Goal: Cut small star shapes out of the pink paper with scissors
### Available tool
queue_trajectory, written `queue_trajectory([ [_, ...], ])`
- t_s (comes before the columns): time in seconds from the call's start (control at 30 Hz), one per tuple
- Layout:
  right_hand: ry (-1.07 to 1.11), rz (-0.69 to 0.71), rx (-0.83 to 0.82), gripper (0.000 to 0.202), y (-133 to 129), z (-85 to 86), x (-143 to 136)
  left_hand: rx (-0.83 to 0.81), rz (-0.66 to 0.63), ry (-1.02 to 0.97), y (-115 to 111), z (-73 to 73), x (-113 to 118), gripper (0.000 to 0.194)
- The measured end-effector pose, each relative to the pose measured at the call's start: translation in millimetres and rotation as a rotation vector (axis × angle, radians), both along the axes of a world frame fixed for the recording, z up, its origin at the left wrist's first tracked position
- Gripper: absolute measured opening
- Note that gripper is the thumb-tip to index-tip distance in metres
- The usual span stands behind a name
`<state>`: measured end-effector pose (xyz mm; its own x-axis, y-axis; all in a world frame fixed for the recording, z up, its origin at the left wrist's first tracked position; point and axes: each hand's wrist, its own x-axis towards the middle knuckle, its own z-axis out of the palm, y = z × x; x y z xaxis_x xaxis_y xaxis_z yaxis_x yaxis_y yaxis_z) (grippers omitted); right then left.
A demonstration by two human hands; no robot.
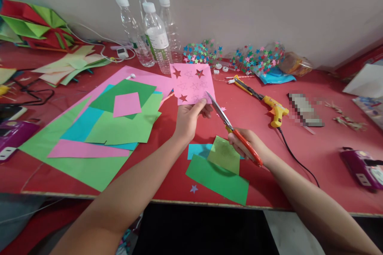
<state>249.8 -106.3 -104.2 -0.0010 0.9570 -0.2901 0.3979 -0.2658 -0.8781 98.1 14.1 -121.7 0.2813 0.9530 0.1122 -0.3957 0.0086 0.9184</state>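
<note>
Where visible, pink paper (192, 84) in left grip (189, 120).

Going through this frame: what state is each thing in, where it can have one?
Left hand: closed on the pink sheet.
Right hand: closed on the scissors.
Pink sheet: held up, three star-shaped holes cut, other stars only drawn.
Scissors: held, blades look closed.
Front bottle: upright, capped.
Yellow glue gun: lying on its side, cord attached; on or off, cannot tell.

Red table (323, 151): 4 bottles (158, 38), papers (220, 179), glue gun (277, 109).
</note>
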Motion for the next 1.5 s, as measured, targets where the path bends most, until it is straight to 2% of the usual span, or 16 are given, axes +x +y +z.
queue_trajectory([
  [0.13,0.035,0.013,-0.020,0.050,1,1.6,1,0.017,-0.021,-0.047,3,-0.1,-3,0.020],
  [0.27,0.120,0.024,-0.068,0.050,1,-0.3,4,0.022,0.014,-0.108,5,0.5,-5,0.019],
  [0.43,0.146,0.077,-0.031,0.053,0,-3.5,9,0.058,0.033,-0.071,-1,-1.9,-2,0.024],
  [0.7,0.129,0.136,0.000,0.058,1,2.2,14,0.074,0.043,-0.027,-3,-4.4,-2,0.024],
  [0.83,0.149,0.128,-0.020,0.055,-1,-0.2,12,0.060,0.046,-0.039,-2,-4.3,-2,0.023],
  [1.17,0.261,0.062,-0.018,0.054,-2,-4.8,-2,0.128,0.024,0.035,-19,-8.6,6,0.039],
  [1.5,0.262,-0.025,-0.024,0.051,-6,-9.5,-15,0.126,0.017,0.055,-24,-7.8,9,0.037],
])
